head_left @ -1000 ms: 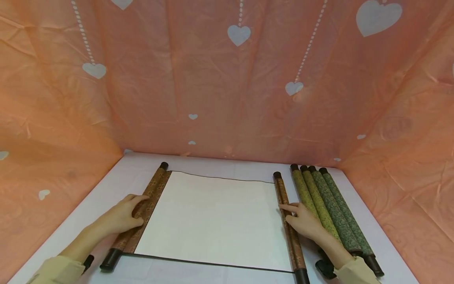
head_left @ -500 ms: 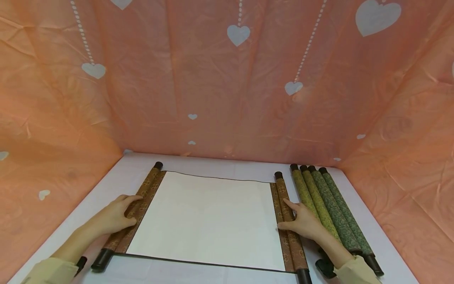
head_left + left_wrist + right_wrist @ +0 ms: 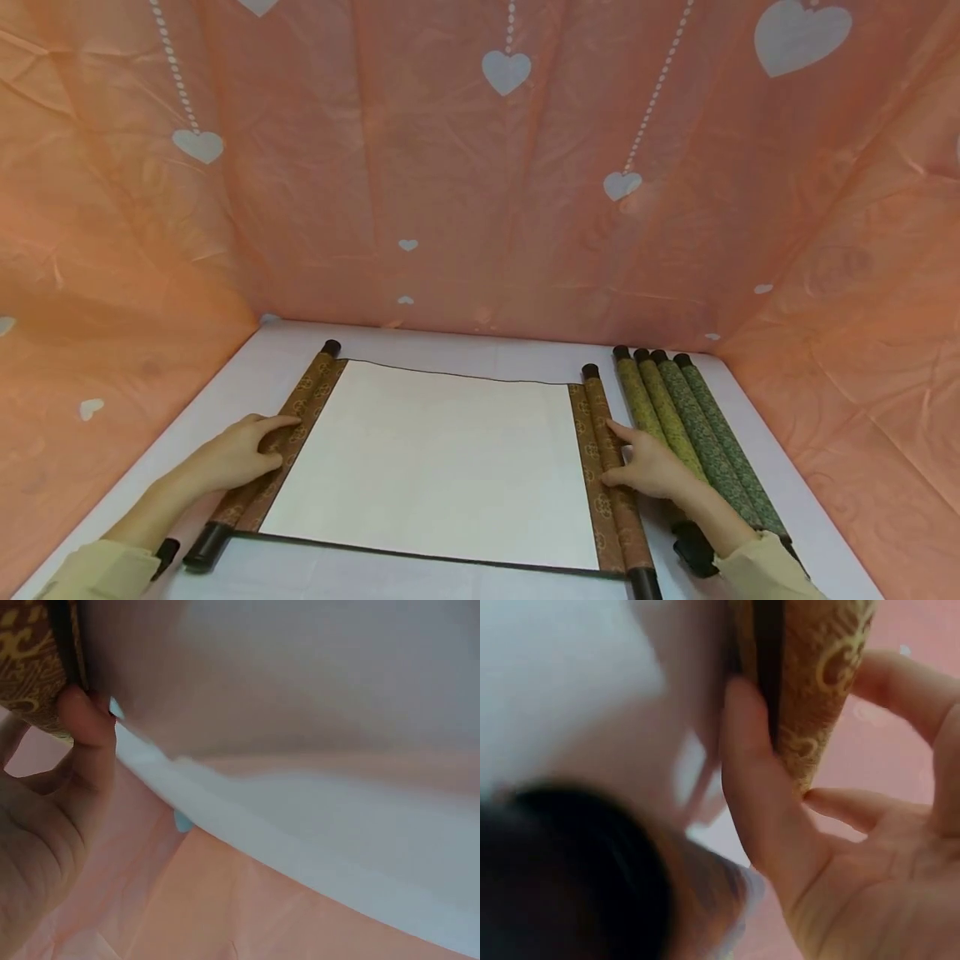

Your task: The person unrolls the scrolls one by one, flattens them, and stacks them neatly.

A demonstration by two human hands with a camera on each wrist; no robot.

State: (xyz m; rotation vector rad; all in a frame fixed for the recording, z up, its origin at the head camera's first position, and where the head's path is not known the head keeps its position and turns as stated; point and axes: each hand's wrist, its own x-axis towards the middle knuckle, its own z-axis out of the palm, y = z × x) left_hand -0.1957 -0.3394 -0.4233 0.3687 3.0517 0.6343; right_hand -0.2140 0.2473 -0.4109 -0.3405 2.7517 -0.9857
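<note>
A hanging scroll lies unrolled, its blank white sheet (image 3: pixel 442 458) framed by brown patterned borders. Along its left end runs a brown roller (image 3: pixel 303 387) with black knobs, which my left hand (image 3: pixel 232 454) grips from the outer side. In the left wrist view the thumb (image 3: pixel 88 724) presses the roller's inner edge. My right hand (image 3: pixel 651 468) holds the right roller (image 3: pixel 626 521) between thumb and fingers. The right wrist view has the thumb (image 3: pixel 746 742) on the inner side of the gold-patterned roller (image 3: pixel 821 667) and fingers on the outer side.
Several rolled scrolls lie side by side at the right, yellow-green ones (image 3: pixel 637 400) and dark green ones (image 3: pixel 712 442), close to my right forearm. Beneath everything is a white tabletop (image 3: pixel 450 350). Orange cloth (image 3: pixel 465 208) with pale hearts walls the back and sides.
The left roller has moved a little to the left with my left hand. At the right, the roller has turned outward, uncovering more brown border, and my right fingers have changed their hold.
</note>
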